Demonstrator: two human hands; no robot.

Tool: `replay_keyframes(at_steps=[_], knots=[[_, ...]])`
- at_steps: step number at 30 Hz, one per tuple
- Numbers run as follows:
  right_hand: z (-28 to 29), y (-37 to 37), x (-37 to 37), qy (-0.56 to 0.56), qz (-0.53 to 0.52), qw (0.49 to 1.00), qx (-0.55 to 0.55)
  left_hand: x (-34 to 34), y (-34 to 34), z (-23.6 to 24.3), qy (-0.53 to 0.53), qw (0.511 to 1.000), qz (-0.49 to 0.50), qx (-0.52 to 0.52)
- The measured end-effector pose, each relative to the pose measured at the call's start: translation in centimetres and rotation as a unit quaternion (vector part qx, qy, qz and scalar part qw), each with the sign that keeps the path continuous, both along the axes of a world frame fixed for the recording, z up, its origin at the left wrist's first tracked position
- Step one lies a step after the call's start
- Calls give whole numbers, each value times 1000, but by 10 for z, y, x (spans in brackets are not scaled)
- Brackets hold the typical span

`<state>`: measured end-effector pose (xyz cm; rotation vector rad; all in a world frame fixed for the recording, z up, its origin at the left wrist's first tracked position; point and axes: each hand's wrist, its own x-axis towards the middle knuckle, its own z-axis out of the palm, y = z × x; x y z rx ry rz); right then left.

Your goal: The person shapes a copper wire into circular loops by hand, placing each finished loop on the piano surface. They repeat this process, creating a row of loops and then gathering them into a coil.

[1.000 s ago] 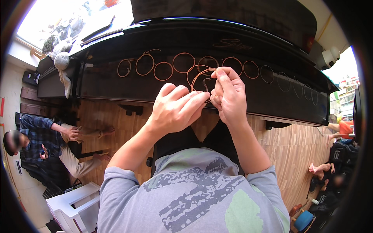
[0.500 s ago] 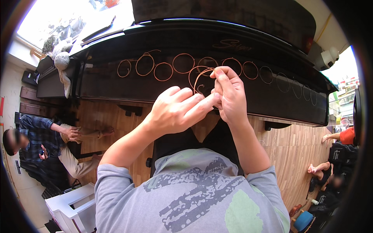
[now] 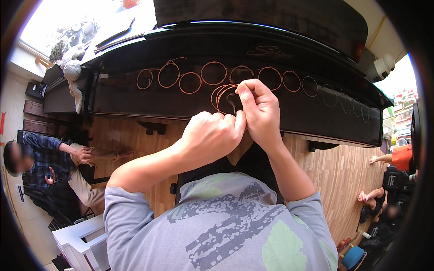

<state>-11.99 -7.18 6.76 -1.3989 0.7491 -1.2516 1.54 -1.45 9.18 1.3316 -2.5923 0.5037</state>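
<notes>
A coil of thin copper-coloured string (image 3: 217, 96), in several loops, hangs between my two hands. My right hand (image 3: 261, 112) pinches its upper right part between thumb and fingers. My left hand (image 3: 209, 136) is closed at the coil's lower end, knuckles up, its forefinger side against the right hand. A dark, curled end shows inside the loops. What the left fingertips grip is hidden behind the hand. Beyond my hands, more coiled copper-coloured strings (image 3: 179, 83) lie in a row on the black piano lid (image 3: 122, 101). Finer silver coils (image 3: 303, 86) continue the row to the right.
A grey plush toy (image 3: 72, 71) hangs at the piano's left end. At the left, a seated person (image 3: 43, 158) in a checked shirt is near a white stand (image 3: 81, 239). Other people's legs (image 3: 373, 195) and black bags (image 3: 400, 179) show at the right, above a wooden floor (image 3: 334, 180).
Both hands have come slightly lower, and the coil has shifted left and down with them. My left forefinger, stretched out before, is now bent in against the right hand.
</notes>
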Motion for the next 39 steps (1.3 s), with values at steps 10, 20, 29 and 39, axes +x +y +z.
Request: replay_keyframes(at_steps=[10,20,29,39], knots=[[-3,-12,-12,-127,185,943,246,13,-13,5,40,967,-199,-155],[3,-16,-20,-162,178,945,219,15,2,13,244,936,-161,-198],[18,-17,-23,-190,164,946,203,27,13,-56,824,416,-21,385],[10,-16,-21,-97,134,980,108,96,1,-15,787,407,-202,418]])
